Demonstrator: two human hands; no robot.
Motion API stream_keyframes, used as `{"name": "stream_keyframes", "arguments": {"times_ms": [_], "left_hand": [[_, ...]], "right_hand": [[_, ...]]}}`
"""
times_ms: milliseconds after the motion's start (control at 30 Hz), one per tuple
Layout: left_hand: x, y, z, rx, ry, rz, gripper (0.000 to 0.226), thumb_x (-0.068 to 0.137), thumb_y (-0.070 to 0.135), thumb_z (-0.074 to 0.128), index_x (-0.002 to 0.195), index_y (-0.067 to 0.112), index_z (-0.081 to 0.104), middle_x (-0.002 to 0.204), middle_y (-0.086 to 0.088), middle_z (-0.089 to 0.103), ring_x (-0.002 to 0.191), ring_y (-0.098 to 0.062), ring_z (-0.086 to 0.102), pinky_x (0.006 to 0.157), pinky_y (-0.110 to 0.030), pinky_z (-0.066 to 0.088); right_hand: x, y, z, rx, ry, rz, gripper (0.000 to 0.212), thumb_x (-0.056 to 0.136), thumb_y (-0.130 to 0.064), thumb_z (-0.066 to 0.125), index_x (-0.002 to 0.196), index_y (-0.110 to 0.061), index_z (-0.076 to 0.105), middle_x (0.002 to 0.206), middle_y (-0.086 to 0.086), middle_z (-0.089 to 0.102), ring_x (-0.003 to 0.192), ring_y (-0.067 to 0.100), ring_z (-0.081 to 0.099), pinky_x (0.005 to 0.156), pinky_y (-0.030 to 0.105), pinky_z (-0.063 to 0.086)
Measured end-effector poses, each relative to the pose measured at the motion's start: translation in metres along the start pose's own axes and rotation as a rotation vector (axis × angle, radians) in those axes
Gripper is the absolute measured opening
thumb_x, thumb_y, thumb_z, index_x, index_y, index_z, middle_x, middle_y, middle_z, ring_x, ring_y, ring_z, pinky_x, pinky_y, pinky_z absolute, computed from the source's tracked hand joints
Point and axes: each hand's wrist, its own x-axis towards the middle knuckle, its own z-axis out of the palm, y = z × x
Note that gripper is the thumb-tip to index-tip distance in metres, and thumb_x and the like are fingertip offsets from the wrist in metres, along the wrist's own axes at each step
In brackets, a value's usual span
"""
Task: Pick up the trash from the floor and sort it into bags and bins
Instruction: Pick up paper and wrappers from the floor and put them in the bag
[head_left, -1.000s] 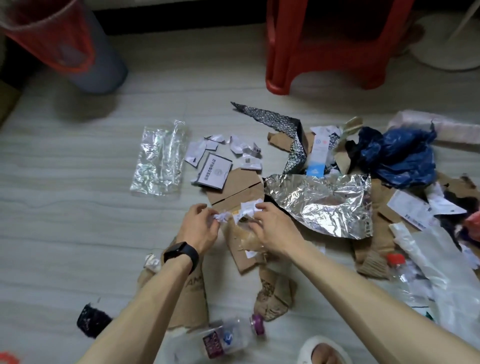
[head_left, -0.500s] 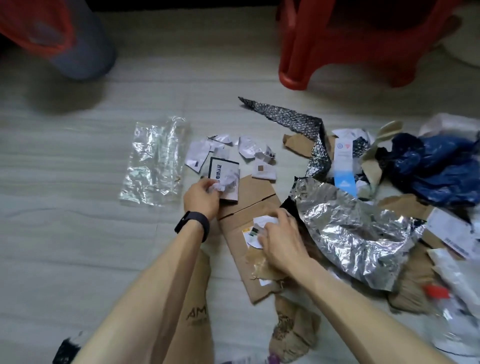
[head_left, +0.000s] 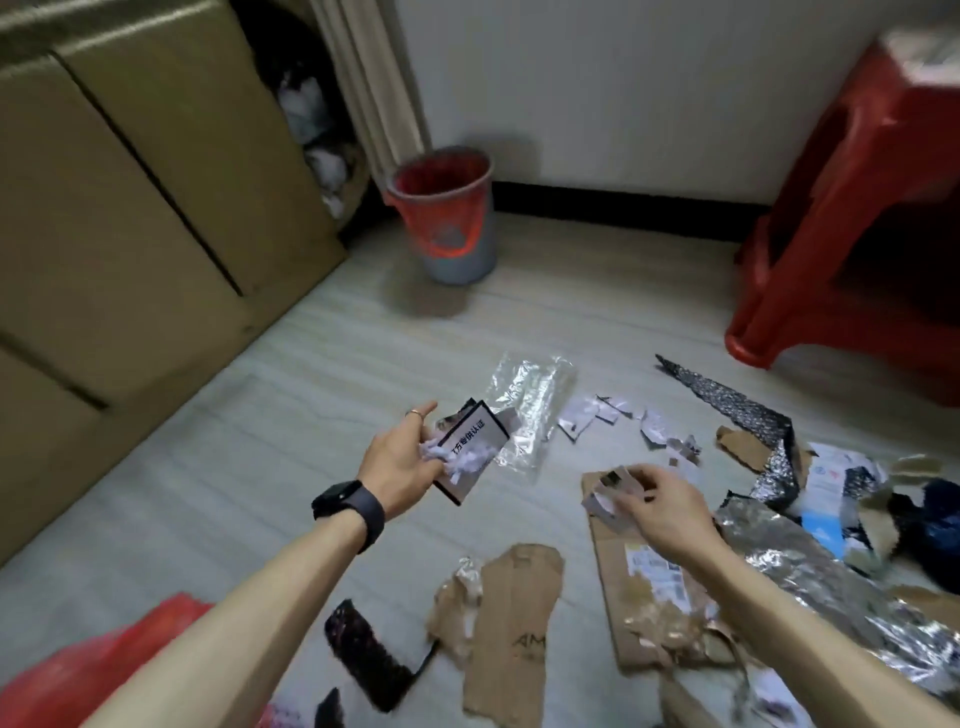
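My left hand (head_left: 402, 462), with a black watch on the wrist, holds a white card with a black border (head_left: 470, 447) and crumpled paper scraps above the floor. My right hand (head_left: 660, 501) pinches a small torn paper piece (head_left: 605, 493) over a flat brown cardboard sheet (head_left: 618, 577). More white paper scraps (head_left: 613, 415) lie on the floor beyond both hands, next to a clear plastic wrapper (head_left: 530, 400). A grey bin lined with a red bag (head_left: 447, 218) stands by the far wall. A red bag (head_left: 78, 670) shows at the lower left.
Large cardboard boxes (head_left: 130, 208) line the left side. A red plastic stool (head_left: 852, 208) stands at the right. Silver foil (head_left: 810, 561), a dark blue bag (head_left: 935, 519), black patterned plastic (head_left: 727, 405) and torn cardboard (head_left: 514, 623) litter the floor at the right and front.
The view has lifted and turned left, so the bin and boxes show. My left hand picked up the black-bordered card and raised it; my right hand lifted a paper piece off the cardboard.
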Motion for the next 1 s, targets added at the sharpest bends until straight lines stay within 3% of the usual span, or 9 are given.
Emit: {"name": "stream_keyframes", "arguments": {"times_ms": [133,233,333,433,667,767,867,933,1000], "left_hand": [[-0.063,-0.029,-0.083,0.033,0.103,-0.018,0.046,0.082,0.006,0.068,0.125,0.021,0.065,0.121,0.003,0.069,0.114,-0.01,0.062,0.087,-0.01,0.042],[-0.114,-0.058,-0.13,0.11,0.2,-0.04,0.034,0.081,0.009,0.069,0.114,0.019,0.071,0.11,0.002,0.071,0.107,-0.015,0.063,0.08,-0.014,0.039],[-0.163,-0.1,-0.161,0.168,0.307,-0.095,0.025,0.081,0.014,0.072,0.105,0.02,0.074,0.091,0.006,0.056,0.096,-0.021,0.061,0.073,-0.021,0.035],[-0.212,-0.148,-0.178,0.165,0.382,-0.198,0.02,0.082,0.011,0.069,0.099,0.02,0.074,0.101,0.007,0.048,0.094,-0.018,0.057,0.075,-0.022,0.036],[-0.297,-0.224,-0.169,0.225,0.34,-0.335,0.029,0.084,0.014,0.058,0.109,0.027,0.068,0.114,0.008,0.067,0.106,-0.015,0.061,0.086,-0.025,0.047],[-0.32,-0.241,-0.155,0.423,0.201,-0.374,0.027,0.088,0.019,0.052,0.111,0.03,0.06,0.116,0.01,0.06,0.113,-0.015,0.055,0.086,-0.03,0.047],[-0.329,-0.25,-0.146,0.53,0.098,-0.449,0.029,0.09,0.02,0.048,0.118,0.028,0.052,0.121,0.006,0.055,0.12,-0.02,0.051,0.087,-0.036,0.05],[-0.328,-0.253,-0.136,0.376,0.09,-0.502,0.049,0.088,0.036,0.057,0.134,0.028,0.042,0.129,0.003,0.054,0.123,-0.021,0.051,0.09,-0.033,0.048],[-0.325,-0.253,-0.123,0.015,0.096,-0.546,0.078,0.079,0.051,0.066,0.145,0.026,0.032,0.135,-0.001,0.055,0.123,-0.019,0.053,0.091,-0.025,0.043]], "right_hand": [[-0.032,-0.083,0.007,-0.116,-0.09,-0.159,0.005,0.093,-0.02,0.064,0.096,-0.019,0.067,0.097,-0.006,0.07,0.09,0.017,0.063,0.08,0.036,0.05],[-0.062,-0.139,0.023,-0.246,-0.118,-0.316,0.003,0.09,-0.019,0.063,0.088,-0.017,0.065,0.094,0.004,0.068,0.086,0.022,0.06,0.073,0.034,0.046],[-0.092,-0.185,0.047,-0.343,-0.165,-0.446,0.007,0.09,-0.023,0.065,0.084,-0.022,0.062,0.094,0.006,0.062,0.086,0.025,0.056,0.067,0.034,0.035],[-0.12,-0.22,0.083,-0.327,-0.257,-0.534,0.005,0.091,-0.02,0.065,0.088,-0.024,0.066,0.087,0.003,0.069,0.082,0.026,0.061,0.066,0.033,0.043],[-0.169,-0.253,0.204,-0.328,-0.475,-0.626,0.011,0.088,-0.023,0.067,0.08,-0.02,0.061,0.081,0.002,0.07,0.079,0.025,0.066,0.066,0.035,0.048],[-0.19,-0.249,0.25,-0.34,-0.569,-0.648,0.007,0.086,-0.022,0.066,0.089,-0.015,0.067,0.084,0.004,0.072,0.08,0.025,0.066,0.068,0.035,0.049],[-0.203,-0.239,0.287,-0.32,-0.684,-0.582,0.026,0.087,-0.025,0.068,0.113,-0.019,0.066,0.107,0.0,0.071,0.094,0.019,0.067,0.082,0.034,0.055],[-0.207,-0.228,0.301,-0.215,-0.746,-0.486,0.046,0.087,-0.029,0.07,0.13,-0.02,0.058,0.123,-0.001,0.064,0.108,0.016,0.064,0.093,0.036,0.053],[-0.208,-0.215,0.305,-0.168,-0.623,-0.44,0.051,0.086,-0.035,0.069,0.132,-0.019,0.058,0.13,-0.002,0.062,0.116,0.016,0.06,0.099,0.035,0.049]]}}
